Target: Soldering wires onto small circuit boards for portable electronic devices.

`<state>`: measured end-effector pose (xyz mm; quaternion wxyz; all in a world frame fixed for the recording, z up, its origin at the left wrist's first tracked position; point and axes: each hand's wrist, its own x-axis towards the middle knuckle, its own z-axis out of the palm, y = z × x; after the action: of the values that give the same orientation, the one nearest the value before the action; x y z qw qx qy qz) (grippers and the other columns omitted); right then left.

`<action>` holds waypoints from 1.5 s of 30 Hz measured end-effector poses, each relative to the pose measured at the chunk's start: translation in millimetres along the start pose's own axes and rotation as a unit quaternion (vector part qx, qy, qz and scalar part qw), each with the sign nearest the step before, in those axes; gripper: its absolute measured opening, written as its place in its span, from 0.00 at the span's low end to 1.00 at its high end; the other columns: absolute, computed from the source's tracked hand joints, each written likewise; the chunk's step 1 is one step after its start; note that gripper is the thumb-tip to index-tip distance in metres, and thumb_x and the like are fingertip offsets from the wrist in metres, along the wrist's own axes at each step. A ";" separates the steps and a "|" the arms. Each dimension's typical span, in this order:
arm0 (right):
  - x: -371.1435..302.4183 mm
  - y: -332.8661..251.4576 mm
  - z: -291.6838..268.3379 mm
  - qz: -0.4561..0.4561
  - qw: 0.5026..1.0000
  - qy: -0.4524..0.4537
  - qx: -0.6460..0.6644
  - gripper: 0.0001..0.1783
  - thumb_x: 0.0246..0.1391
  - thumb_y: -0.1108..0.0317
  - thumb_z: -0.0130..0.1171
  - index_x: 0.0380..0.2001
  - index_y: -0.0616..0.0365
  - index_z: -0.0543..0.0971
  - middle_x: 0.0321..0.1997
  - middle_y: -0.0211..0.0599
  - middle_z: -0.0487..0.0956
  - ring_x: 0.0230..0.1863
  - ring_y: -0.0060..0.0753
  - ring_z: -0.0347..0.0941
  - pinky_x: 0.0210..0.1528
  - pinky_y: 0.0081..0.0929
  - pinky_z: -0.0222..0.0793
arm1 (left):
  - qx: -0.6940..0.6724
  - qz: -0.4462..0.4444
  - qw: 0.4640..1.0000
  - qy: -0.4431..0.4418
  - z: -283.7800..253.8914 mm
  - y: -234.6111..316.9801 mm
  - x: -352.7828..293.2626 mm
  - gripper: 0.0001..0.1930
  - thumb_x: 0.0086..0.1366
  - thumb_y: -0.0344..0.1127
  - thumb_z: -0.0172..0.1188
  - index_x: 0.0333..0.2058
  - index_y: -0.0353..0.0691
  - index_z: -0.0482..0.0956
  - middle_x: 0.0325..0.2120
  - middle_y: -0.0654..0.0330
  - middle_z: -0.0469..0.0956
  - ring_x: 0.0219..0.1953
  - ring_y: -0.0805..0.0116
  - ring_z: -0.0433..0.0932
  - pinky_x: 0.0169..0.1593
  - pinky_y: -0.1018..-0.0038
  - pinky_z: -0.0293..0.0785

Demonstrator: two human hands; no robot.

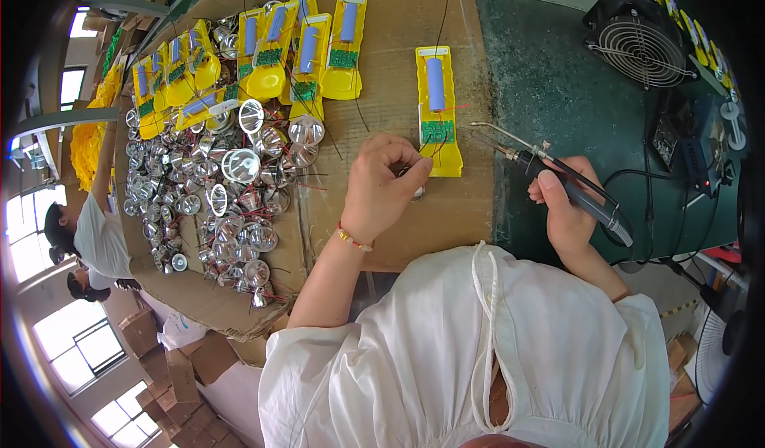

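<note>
mostly hidden: silvery piece [418, 194] under left hand [385, 178], grip unclear.

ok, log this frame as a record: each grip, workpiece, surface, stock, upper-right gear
Left grip: fingertips at lower end of yellow casing; anything held unclear
Right grip: holding soldering iron, tip pointing toward green circuit board, apart from it
Workpiece: yellow casing with purple cylindrical cell and the board
Surface: cardboard sheet
Stock, left: silvery reflectors, more casings
Upper right: black fan
</note>
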<state>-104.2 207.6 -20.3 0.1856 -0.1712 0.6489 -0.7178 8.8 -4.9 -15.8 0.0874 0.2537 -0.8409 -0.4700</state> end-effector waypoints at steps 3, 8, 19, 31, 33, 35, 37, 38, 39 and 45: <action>0.6 1.7 -7.6 0.001 1.000 0.007 -0.002 0.09 0.50 0.73 0.58 0.31 0.67 0.71 0.24 0.38 0.76 0.23 0.22 0.72 0.27 0.18 0.71 | -0.019 0.001 1.000 0.001 2.4 -2.3 2.2 0.05 0.49 0.30 0.63 0.23 0.36 0.78 0.25 0.60 0.75 0.31 0.64 0.72 0.36 0.73 0.68; 6.0 4.2 -28.9 -0.017 0.999 0.045 -0.008 0.09 0.49 0.73 0.58 0.32 0.66 0.71 0.23 0.38 0.76 0.24 0.22 0.72 0.27 0.18 0.70 | 0.079 -0.107 0.988 -0.072 -1.7 10.7 14.3 0.09 0.52 0.35 0.60 0.19 0.36 0.77 0.14 0.60 0.75 0.19 0.70 0.76 0.25 0.78 0.71; 12.9 25.3 -52.1 0.033 0.995 0.067 -0.074 0.08 0.46 0.75 0.60 0.30 0.63 0.72 0.22 0.32 0.77 0.23 0.17 0.71 0.26 0.17 0.67 | 0.331 0.167 0.928 -0.039 100.5 123.5 254.3 0.12 0.52 0.43 0.54 0.27 0.44 0.81 0.25 0.54 0.78 0.30 0.57 0.78 0.36 0.66 0.74; 19.6 19.8 -62.2 -0.016 0.994 -0.009 -0.109 0.11 0.44 0.73 0.63 0.30 0.61 0.73 0.25 0.36 0.76 0.23 0.23 0.72 0.27 0.20 0.67 | 0.430 0.077 0.896 -0.079 38.1 64.4 382.8 0.15 0.56 0.44 0.52 0.26 0.38 0.80 0.19 0.62 0.80 0.18 0.76 0.78 0.31 0.79 0.75; 19.0 25.7 -60.6 -0.029 0.994 -0.002 -0.106 0.11 0.43 0.73 0.63 0.31 0.61 0.73 0.25 0.36 0.76 0.23 0.23 0.71 0.27 0.20 0.67 | 0.440 0.114 0.891 -0.007 41.1 53.4 358.4 0.14 0.57 0.42 0.50 0.26 0.40 0.81 0.18 0.65 0.80 0.19 0.79 0.78 0.30 0.79 0.75; 15.6 32.1 -63.7 -0.005 0.993 0.016 -0.116 0.11 0.43 0.72 0.63 0.30 0.61 0.73 0.25 0.35 0.76 0.24 0.22 0.71 0.28 0.20 0.67 | 0.439 0.120 0.890 0.021 40.2 67.8 307.2 0.13 0.52 0.39 0.50 0.24 0.38 0.80 0.26 0.52 0.78 0.31 0.53 0.77 0.36 0.64 0.74; 10.2 33.4 -63.7 0.018 0.992 0.055 -0.115 0.10 0.44 0.72 0.62 0.30 0.61 0.72 0.25 0.35 0.75 0.23 0.22 0.70 0.29 0.21 0.67 | 0.348 0.132 0.927 0.054 31.5 64.3 241.9 0.11 0.51 0.38 0.52 0.22 0.37 0.79 0.22 0.50 0.77 0.27 0.51 0.77 0.34 0.62 0.74; 11.5 26.4 -61.6 0.025 0.996 0.045 -0.075 0.09 0.46 0.73 0.60 0.31 0.62 0.71 0.25 0.35 0.75 0.23 0.22 0.70 0.28 0.20 0.67 | 0.328 0.111 0.937 0.045 23.5 62.1 203.0 0.11 0.52 0.38 0.53 0.21 0.37 0.79 0.21 0.50 0.77 0.25 0.52 0.76 0.32 0.62 0.74; 14.0 23.5 -59.9 0.038 0.996 0.050 -0.070 0.09 0.47 0.74 0.59 0.31 0.63 0.70 0.25 0.36 0.74 0.23 0.22 0.70 0.28 0.20 0.67 | 0.304 0.093 0.947 0.036 20.0 58.1 168.2 0.10 0.52 0.37 0.53 0.20 0.37 0.78 0.21 0.51 0.76 0.23 0.52 0.76 0.29 0.61 0.73; 18.3 24.2 -48.2 0.023 0.995 0.070 -0.063 0.08 0.50 0.74 0.55 0.33 0.65 0.71 0.22 0.35 0.73 0.22 0.20 0.69 0.26 0.15 0.66 | 0.209 0.068 0.965 0.140 14.7 18.8 13.1 0.07 0.52 0.33 0.60 0.19 0.39 0.78 0.16 0.56 0.75 0.16 0.60 0.74 0.21 0.71 0.69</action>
<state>-142.5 238.3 -49.1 0.1449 -0.1168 0.7078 -0.6815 -14.6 7.5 -9.3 0.1812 0.2722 -0.9149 -0.2366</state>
